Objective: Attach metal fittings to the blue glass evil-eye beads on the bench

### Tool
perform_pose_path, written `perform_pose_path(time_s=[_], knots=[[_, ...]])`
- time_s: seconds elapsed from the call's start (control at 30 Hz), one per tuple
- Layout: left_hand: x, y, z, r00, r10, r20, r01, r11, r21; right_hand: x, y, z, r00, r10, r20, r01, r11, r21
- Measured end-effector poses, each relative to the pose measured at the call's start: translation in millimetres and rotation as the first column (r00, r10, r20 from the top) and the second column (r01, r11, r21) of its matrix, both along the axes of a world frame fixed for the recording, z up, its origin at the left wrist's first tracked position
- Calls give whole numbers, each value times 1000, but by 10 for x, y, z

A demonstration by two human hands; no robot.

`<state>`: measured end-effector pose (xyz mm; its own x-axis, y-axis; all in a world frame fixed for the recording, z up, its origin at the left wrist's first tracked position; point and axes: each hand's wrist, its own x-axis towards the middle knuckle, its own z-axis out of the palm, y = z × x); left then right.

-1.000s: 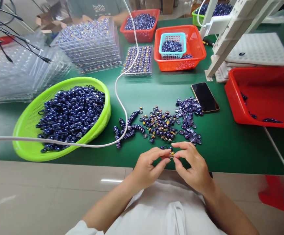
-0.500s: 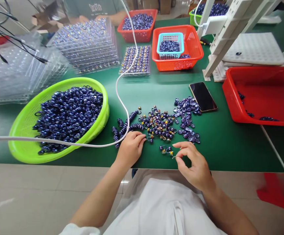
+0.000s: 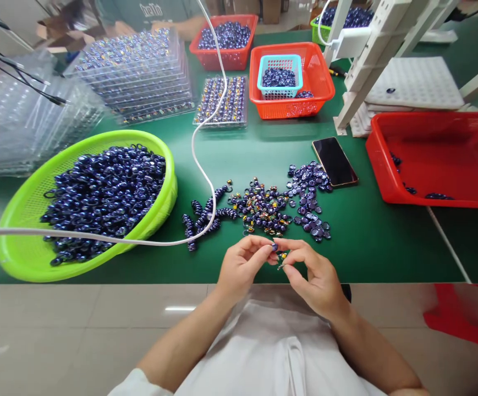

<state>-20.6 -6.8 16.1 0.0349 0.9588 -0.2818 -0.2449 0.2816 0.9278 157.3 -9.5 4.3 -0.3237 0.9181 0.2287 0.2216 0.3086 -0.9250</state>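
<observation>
My left hand is closed, thumb and fingers pinching a small shiny dark-blue piece above the table's front edge. Facing it, my right hand pinches a small thin metallic piece between thumb and finger, and another of its fingertips reaches the blue piece. A bit of yellow shows between the hands; what it belongs to is partly hidden. Just beyond lies a pile of blue pieces with yellow and metal parts. Left of it are stacked rows of blue rings, and on its right, flat blue caps.
A green basket heaped with blue pieces stands left, crossed by a white cable. A phone and a red bin are right. Clear trays and red baskets stand behind. A person sits across the table.
My left hand has moved right from the pile's edge to meet my right hand, and now holds a blue piece. My right hand has shifted slightly left. The view has moved slightly.
</observation>
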Motion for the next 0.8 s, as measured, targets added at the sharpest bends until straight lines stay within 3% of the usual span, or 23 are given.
perform_pose_path(time_s=[0.07,0.17,0.33,0.5,0.6,0.7,0.8], knots=[[117,18,-27,993,96,73,-94,995,-30,-39,-4,4,999,-34,15,33,996,77],[221,29,-56,985,163,54,-163,987,-11,-57,-18,-9,993,-97,67,82,977,198],[235,24,-83,987,137,-89,-129,988,89,-54,-53,-53,969,-152,194,79,937,341],[170,65,-108,997,62,-52,-61,998,25,-82,-66,-100,940,-171,297,35,909,414],[128,86,-110,1000,26,-1,-26,999,-20,-64,-54,-72,956,-124,265,21,933,360],[96,77,-111,1000,5,4,-5,999,-37,-12,-30,-6,986,-60,153,30,982,189],[84,39,-117,999,-34,-24,34,999,0,30,2,51,990,-131,47,132,991,-7]])
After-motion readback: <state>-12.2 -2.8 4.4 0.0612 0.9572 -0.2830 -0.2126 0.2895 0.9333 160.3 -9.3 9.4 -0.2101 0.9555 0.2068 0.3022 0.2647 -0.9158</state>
